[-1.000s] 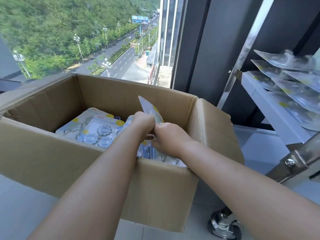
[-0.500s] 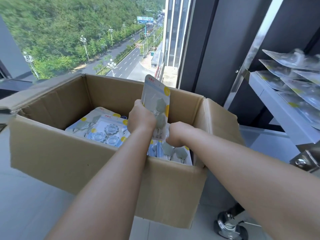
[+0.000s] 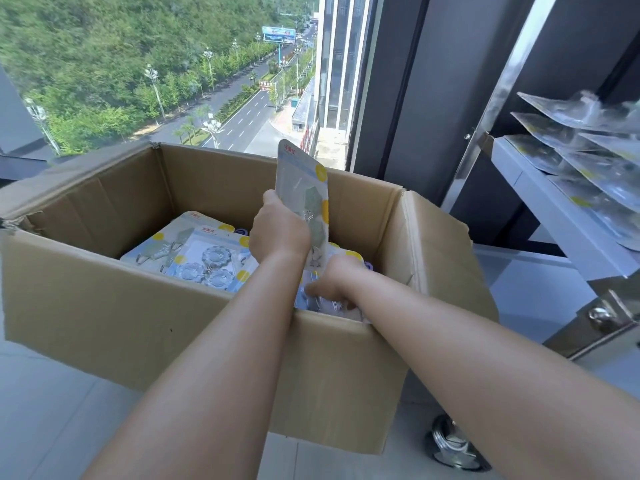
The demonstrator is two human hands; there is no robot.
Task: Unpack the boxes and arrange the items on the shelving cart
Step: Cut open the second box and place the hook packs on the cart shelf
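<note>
Packet [image 3: 302, 188] upright, long axis vertical | left hand [image 3: 278, 233] gripping it | right hand [image 3: 332, 280] grasping packs in box [image 3: 104, 306]

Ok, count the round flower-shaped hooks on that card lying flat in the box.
3, on the flat card: one at the top, one lower left, one lower right. More may sit on cards hidden underneath.
</note>
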